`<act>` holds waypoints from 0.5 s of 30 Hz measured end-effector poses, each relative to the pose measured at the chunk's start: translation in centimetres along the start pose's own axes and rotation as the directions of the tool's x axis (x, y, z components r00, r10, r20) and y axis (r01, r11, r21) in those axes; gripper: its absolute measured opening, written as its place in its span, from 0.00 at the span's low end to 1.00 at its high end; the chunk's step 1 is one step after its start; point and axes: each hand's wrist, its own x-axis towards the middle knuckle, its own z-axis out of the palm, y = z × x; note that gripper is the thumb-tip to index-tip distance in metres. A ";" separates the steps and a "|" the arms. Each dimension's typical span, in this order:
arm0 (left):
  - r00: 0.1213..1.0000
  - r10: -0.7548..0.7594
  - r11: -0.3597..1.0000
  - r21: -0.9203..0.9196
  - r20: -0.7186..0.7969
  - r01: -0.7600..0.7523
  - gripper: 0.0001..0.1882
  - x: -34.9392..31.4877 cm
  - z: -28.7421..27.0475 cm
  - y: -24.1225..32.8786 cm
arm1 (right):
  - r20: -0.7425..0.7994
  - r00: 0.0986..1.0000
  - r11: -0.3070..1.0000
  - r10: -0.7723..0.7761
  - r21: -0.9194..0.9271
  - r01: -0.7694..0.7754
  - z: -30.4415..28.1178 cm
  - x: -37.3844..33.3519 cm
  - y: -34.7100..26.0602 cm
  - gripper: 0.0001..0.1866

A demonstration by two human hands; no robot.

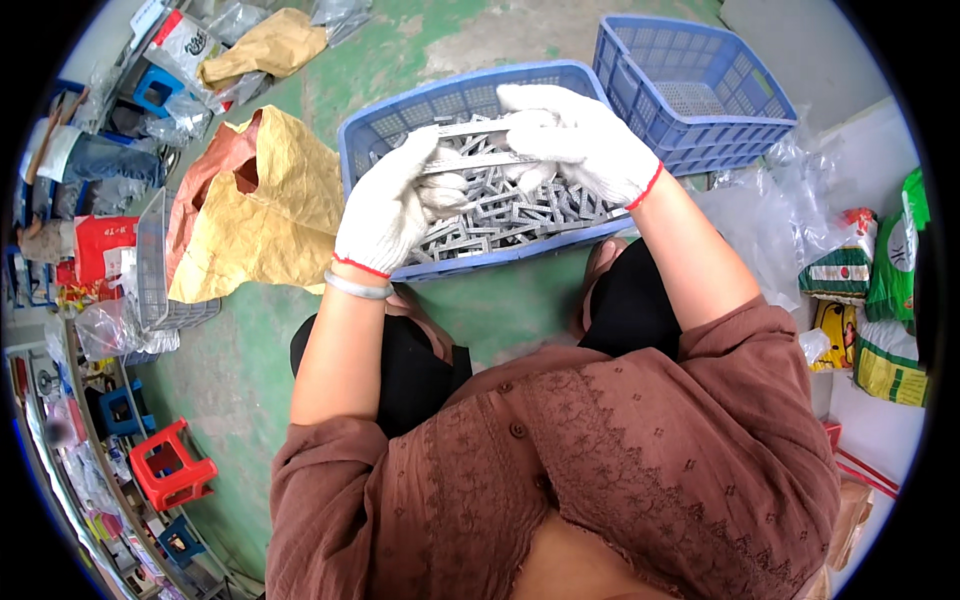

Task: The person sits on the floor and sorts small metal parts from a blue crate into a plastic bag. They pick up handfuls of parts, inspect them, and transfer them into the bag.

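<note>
Both hands wear white knit gloves with red cuffs and are raised over a blue plastic crate. In the crate lies a heap of small grey metal parts, angular and frame-like. Between the hands runs a slim grey metal piece with two roughly parallel bars. My left hand is closed on its left end, the fingers curled inward. At its right end my right hand grips with thumb and fingers. The gloves hide both ends, so I cannot tell if the bars are one frame or two pieces.
A second blue crate stands at the far right. An open brown paper sack sits left of the working crate. Clear plastic bags and colourful packages lie on the right. A red stool is at lower left.
</note>
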 end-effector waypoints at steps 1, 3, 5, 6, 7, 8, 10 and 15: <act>0.998 0.056 0.992 0.111 -0.024 -0.053 0.10 -0.2 0.2 -0.2 | -0.009 0.997 0.993 -0.082 -0.083 0.081 0.2 -0.2 -0.1 0.32; 0.992 0.125 0.968 0.224 -0.031 -0.115 0.12 -0.4 0.4 -0.4 | 0.004 0.980 0.962 -0.199 -0.190 0.196 0.7 -0.4 -0.5 0.35; 0.990 0.144 0.964 0.228 -0.009 -0.138 0.16 -0.5 0.5 -0.5 | 0.002 0.963 0.935 -0.268 -0.239 0.261 0.7 -0.2 -0.3 0.36; 0.988 0.154 0.961 0.231 0.001 -0.150 0.18 -0.6 0.4 -0.5 | 0.004 0.953 0.920 -0.302 -0.261 0.292 0.8 -0.2 -0.3 0.36; 0.987 0.161 0.958 0.241 0.012 -0.159 0.20 -0.5 0.2 -0.5 | 0.004 0.958 0.927 -0.286 -0.253 0.278 0.7 -0.2 -0.3 0.37; 0.986 0.167 0.954 0.250 0.023 -0.167 0.22 -0.5 -0.1 -0.6 | 0.004 0.963 0.933 -0.270 -0.245 0.263 0.6 -0.2 -0.3 0.37; 0.984 0.175 0.950 0.255 0.041 -0.180 0.24 -0.4 -0.4 -0.7 | 0.006 0.964 0.938 -0.266 -0.227 0.260 0.6 -0.2 -0.3 0.38; 0.978 0.205 0.949 0.237 0.048 -0.210 0.25 -0.4 -0.5 -0.8 | 0.009 0.955 0.933 -0.296 -0.210 0.291 0.9 -0.3 -0.3 0.36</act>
